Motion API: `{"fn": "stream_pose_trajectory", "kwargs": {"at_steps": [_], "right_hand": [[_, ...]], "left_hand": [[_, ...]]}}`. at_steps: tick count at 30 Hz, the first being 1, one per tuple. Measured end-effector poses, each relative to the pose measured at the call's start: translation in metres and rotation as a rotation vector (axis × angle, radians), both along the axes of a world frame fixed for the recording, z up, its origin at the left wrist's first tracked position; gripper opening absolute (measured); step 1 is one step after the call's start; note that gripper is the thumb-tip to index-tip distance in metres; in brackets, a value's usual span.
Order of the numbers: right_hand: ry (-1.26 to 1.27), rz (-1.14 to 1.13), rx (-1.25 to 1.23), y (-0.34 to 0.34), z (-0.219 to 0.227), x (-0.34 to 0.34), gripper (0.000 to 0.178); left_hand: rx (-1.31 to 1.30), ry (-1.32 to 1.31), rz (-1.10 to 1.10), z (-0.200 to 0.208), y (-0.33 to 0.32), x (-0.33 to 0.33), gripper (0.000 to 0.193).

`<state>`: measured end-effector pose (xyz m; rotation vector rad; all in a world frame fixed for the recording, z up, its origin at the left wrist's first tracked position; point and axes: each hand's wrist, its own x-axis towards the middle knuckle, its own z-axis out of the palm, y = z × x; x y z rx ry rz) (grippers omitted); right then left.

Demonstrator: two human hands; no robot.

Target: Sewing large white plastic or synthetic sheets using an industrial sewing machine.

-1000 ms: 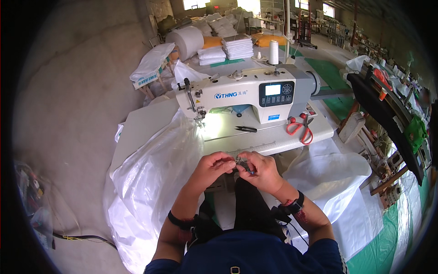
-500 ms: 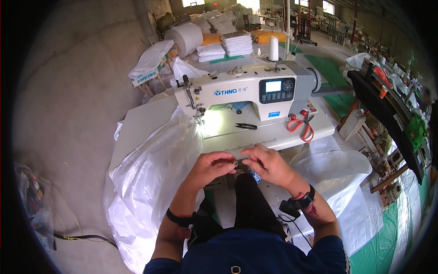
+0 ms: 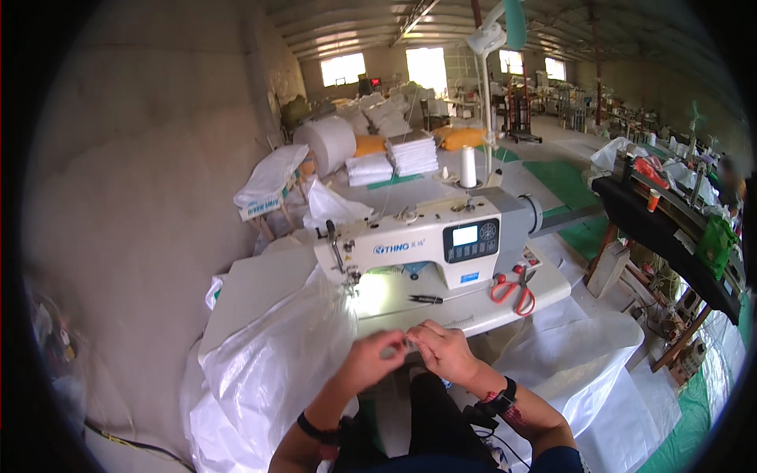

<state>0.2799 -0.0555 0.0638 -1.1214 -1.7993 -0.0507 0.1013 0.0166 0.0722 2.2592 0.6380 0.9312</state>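
Observation:
My left hand [image 3: 372,361] is blurred, its thumb and fingers curled into a pinch. Right beside it, my right hand [image 3: 443,350] is closed, fingertips pressed together. Between the two sets of fingertips is a small pale object [image 3: 410,341], too small and smeared to name. Both hands are in front of the table's near edge, above my lap. Behind them stands a white sewing machine [image 3: 410,244] with its lamp lit. Black thread snips [image 3: 426,299] and red-handled scissors [image 3: 514,293] lie on the sewing table [image 3: 489,314].
White plastic sheeting [image 3: 268,378] drapes over the table's left side to the floor. More white sheeting [image 3: 568,355] hangs at the right. A thread cone [image 3: 468,167] stands behind the machine. A dark padded bench [image 3: 654,236] stands further right, and a wall [image 3: 142,221] rises at left.
The view has tilted up, showing more of the hall. My hands have come closer together, and my right fingers have closed at the small object by my left fingertips.

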Motion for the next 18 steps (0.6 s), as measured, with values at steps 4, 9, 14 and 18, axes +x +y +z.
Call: {"fn": "stream_pose_trajectory", "kwargs": {"at_steps": [4, 9, 14, 18], "right_hand": [[-0.004, -0.001, 0.058, 0.016, 0.005, 0.017, 0.021], [0.047, 0.042, 0.126, 0.02, 0.032, 0.016, 0.018], [0.052, 0.044, 0.104, 0.035, 0.034, 0.037, 0.013], [-0.015, 0.053, 0.09, 0.029, 0.044, 0.034, 0.01]], "left_hand": [[-0.058, -0.198, -0.076, 0.019, -0.017, 0.011, 0.028], [0.168, -0.044, 0.113, 0.034, 0.021, 0.017, 0.027], [-0.286, -0.222, -0.198, 0.047, 0.003, 0.025, 0.027], [0.211, -0.155, 0.077, 0.061, 0.033, 0.035, 0.028]]}}
